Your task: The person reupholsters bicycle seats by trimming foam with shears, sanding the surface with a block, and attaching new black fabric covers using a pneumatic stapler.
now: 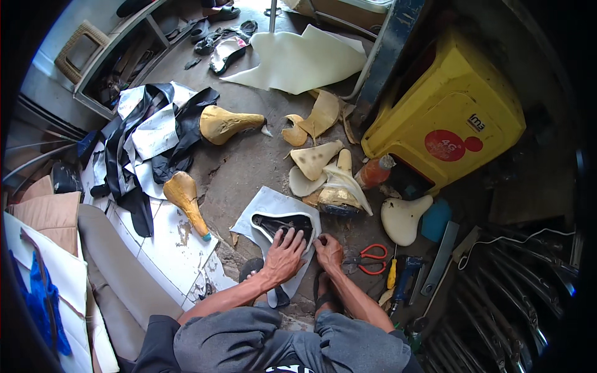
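Left hand [286,253] on saddle [281,221] | right hand [329,252]: sheet [273,201] edge, seemingly | pliers [362,257] near

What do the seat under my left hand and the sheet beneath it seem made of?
Seat: probably hard plastic, as its hollow underside looks dark and stiff with faint highlights; the pale edge may be foam. Sheet: perhaps vinyl, being smooth, thin and pale grey.

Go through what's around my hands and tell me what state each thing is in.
Left hand: open, fingers resting on the saddle.
Right hand: fingers curled, grip unclear.
Saddle: hollow side up.
Grey sheet: spread under the saddle.
Red-handled tool: handles apart.
Yellow screwdriver: lying on the floor.
White foam sheet: laid out, edge jagged.
Black-and-white material: crumpled in a heap.
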{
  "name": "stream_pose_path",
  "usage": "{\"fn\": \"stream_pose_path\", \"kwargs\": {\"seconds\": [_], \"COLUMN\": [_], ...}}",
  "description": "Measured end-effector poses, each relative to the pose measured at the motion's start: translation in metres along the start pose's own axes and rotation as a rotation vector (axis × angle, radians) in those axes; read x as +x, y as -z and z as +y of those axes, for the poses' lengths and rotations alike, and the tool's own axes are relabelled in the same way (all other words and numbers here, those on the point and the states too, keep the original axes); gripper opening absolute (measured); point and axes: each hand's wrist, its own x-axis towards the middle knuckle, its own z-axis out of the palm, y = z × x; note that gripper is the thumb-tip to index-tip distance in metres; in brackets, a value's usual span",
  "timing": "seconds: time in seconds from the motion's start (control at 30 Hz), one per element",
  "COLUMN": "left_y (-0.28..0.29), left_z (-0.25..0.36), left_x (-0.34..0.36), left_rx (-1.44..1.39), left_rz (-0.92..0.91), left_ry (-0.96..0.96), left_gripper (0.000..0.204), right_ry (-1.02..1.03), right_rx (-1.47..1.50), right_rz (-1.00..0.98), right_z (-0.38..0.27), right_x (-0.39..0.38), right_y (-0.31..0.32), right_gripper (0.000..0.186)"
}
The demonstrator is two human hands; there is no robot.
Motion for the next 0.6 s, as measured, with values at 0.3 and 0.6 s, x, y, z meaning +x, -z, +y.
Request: {"fn": "stream_pose_path", "kwargs": {"seconds": [0.3, 0.6], "left_y": [-0.031, -0.036], "left_z": [-0.017, -0.021], "left_x": [-0.009, -0.012], "left_rx": [0.136, 0.092], "left_rz": [-0.147, -0.142], "left_ry": [-0.018, -0.064], "left_gripper": [0.044, 0.045], "right_ry": [-0.093, -0.055], "right_rx": [0.101, 0.318], "right_rz": [-0.036, -0.051], "right_z": [0.016, 0.014], "right_x": [0.007, 0.001], "right_y": [0.003, -0.008], "right_gripper": [0.042, 0.031]}}
